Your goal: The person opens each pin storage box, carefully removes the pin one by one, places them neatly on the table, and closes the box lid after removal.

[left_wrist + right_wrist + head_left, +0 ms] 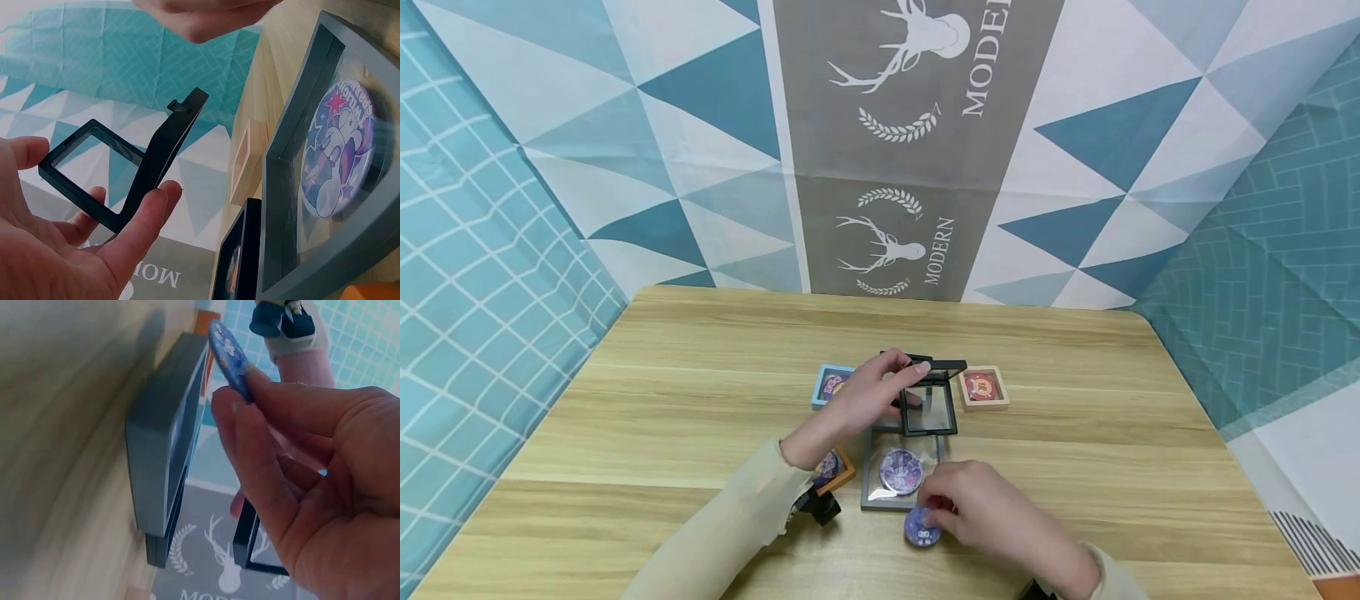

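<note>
My left hand holds a small black display frame whose two halves are spread apart at an angle. In the left wrist view its clear window shows, with thumb and fingers at the edges of the black frame. My right hand pinches a round blue badge with a cartoon figure between thumb and fingertips; the right wrist view shows this badge nearly edge-on. Between the hands lies a larger grey frame, with a round purple cartoon badge behind its clear film.
A light blue frame and an orange frame lie partly behind my left arm. At the back right is a cream frame with a red badge. Another black frame adjoins the grey one. Patterned cloth hangs behind the wooden table.
</note>
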Demonstrator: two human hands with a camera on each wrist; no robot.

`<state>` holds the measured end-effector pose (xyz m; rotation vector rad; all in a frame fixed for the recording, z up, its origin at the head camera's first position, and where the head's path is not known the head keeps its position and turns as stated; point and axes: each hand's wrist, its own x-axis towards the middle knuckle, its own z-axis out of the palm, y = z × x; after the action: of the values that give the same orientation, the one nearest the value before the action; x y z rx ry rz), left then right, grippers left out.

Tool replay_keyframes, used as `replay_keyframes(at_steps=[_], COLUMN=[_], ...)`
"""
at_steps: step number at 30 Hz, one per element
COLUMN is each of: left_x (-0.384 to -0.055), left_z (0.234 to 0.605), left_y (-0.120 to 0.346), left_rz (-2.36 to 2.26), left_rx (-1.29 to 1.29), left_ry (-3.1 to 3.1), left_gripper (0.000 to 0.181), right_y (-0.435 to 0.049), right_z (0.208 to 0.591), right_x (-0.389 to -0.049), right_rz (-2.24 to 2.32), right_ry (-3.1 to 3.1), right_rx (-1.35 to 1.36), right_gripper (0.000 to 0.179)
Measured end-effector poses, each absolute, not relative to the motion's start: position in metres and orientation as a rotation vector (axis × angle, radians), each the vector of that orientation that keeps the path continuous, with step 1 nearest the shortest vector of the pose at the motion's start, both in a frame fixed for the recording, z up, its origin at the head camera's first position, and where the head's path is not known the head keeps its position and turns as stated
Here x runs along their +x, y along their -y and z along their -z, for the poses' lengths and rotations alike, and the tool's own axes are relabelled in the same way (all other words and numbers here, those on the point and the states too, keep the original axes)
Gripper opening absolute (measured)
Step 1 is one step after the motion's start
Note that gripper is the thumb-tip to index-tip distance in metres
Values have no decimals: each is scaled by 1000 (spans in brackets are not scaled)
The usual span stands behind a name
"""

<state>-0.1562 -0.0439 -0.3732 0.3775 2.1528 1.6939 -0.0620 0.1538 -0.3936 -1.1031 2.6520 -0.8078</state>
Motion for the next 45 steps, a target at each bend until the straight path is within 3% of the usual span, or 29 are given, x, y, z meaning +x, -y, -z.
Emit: replay_keyframes(at_steps=[22,28,39,45], left_x=[-156,-157,-157,-156], left_z=[374,374,372,372], left_y=[44,44,45,44], left_rz=[-1625,-1646,-1747,-1765], left_rx=[417,411,384,417], left_ry=[-2194,-2148,-1948,-1871], left_gripper=[47,45,43,40], right_y=[-136,-157,-202,-202], right_z=[412,397,387,395], right_x=[-49,-64,-104,-111], right_rz=[617,843,1156,1561], right_ry=[-2582,-2730,-2792,-2556], right_rx=[-928,-876,-463,-377], right_gripper=[11,16,3,38])
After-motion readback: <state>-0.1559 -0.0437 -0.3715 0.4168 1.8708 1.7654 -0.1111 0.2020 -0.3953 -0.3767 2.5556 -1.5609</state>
